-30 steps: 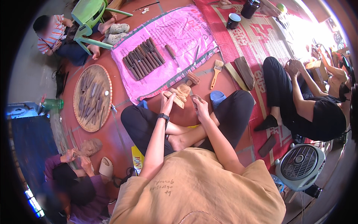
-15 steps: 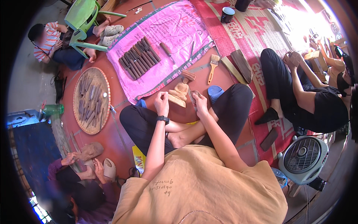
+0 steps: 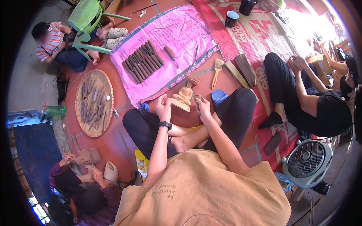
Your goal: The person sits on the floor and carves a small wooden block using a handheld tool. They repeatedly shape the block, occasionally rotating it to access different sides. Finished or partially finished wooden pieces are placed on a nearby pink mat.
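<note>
A pale carved wooden seated figurine [image 3: 183, 96] lies between my hands, its squared base toward me. My left hand [image 3: 163, 108] is just left of the base, fingers curled and pinched together; anything in them is too small to make out. My right hand [image 3: 204, 106] is closed on a small, thin, dark piece [image 3: 198, 98] to the right of the figurine, apart from it. Beyond the figurine's head is a reddish-brown wooden block [image 3: 192, 79]. A flat paintbrush [image 3: 216, 72] with an orange handle lies farther off to the right.
Ahead, a pink sack sheet [image 3: 169, 30] bears several dark-handled tools [image 3: 143, 62]. A round woven tray [image 3: 78, 109] of tools sits left. Wood strips [image 3: 245, 69] and a fan [image 3: 307, 162] are right. Other people sit at both sides, one holding a wooden carving [image 3: 88, 155].
My hands stay almost where they were beside the figurine. The view has shifted slightly. At the lower left, the other person's wooden carving has turned and moved a little.
</note>
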### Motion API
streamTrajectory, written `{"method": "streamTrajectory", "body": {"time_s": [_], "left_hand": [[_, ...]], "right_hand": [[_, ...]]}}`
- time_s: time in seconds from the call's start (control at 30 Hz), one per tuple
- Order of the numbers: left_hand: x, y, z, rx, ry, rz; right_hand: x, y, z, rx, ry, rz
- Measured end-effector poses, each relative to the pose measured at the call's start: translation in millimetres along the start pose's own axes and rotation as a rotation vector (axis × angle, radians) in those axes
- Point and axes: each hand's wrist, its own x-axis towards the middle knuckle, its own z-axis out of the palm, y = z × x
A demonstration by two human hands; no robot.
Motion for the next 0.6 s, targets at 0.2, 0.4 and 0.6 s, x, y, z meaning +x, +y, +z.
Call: {"method": "streamTrajectory", "body": {"time_s": [0.2,0.4,0.6], "left_hand": [[9,-2,21,0.239,-0.102,0.204],[13,-24,47,0.301,-0.022,0.16],[13,5,48,0.388,0.058,0.067]], "right_hand": [[1,9,-2,0.011,-0.034,-0.092],[13,23,-4,0.004,-0.002,-0.137],[11,14,-2,-0.024,0.012,-0.104]]}}
